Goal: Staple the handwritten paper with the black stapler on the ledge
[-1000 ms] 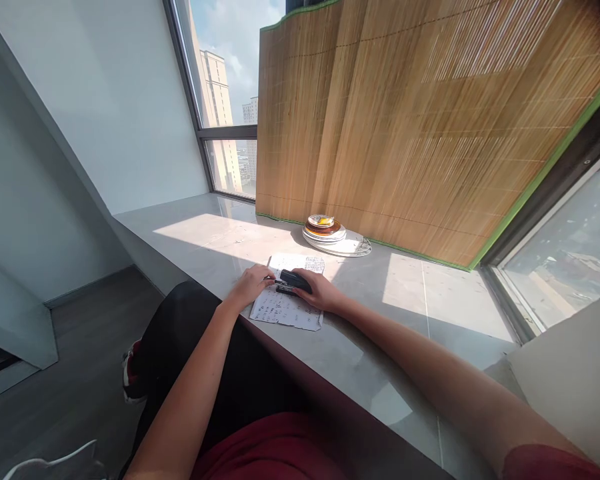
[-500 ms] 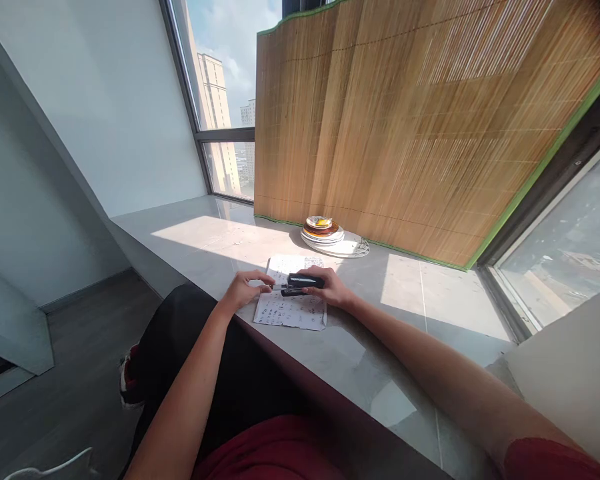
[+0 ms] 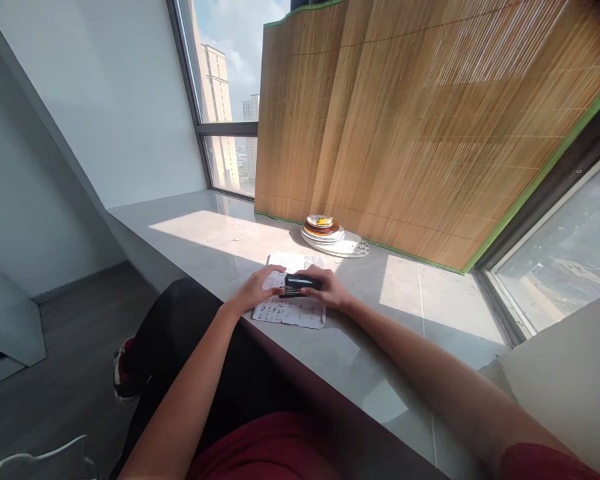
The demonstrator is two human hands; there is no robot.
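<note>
A black stapler (image 3: 303, 282) lies sideways above handwritten paper sheets (image 3: 290, 313). My right hand (image 3: 330, 288) is wrapped around its right end, fingers on the top arm and thumb low on the base. At the stapler's left end is my left hand (image 3: 260, 288), its thumb against the lower part and its fingers reaching toward the upper part. A gap with a metal strip shows between the stapler's top arm and base. The left fingertips partly hide that end.
Stacked plates and small dishes (image 3: 323, 233) stand behind the paper, by a bamboo blind (image 3: 405, 133). The pale tiled ledge (image 3: 200, 230) runs along the window (image 3: 230, 160). My bent leg (image 3: 180, 333) is at the ledge's front edge.
My left hand has moved right, closer to the stapler. The metal piece that stuck out at its left end between my fingers has gone in. My right hand keeps its hold.
</note>
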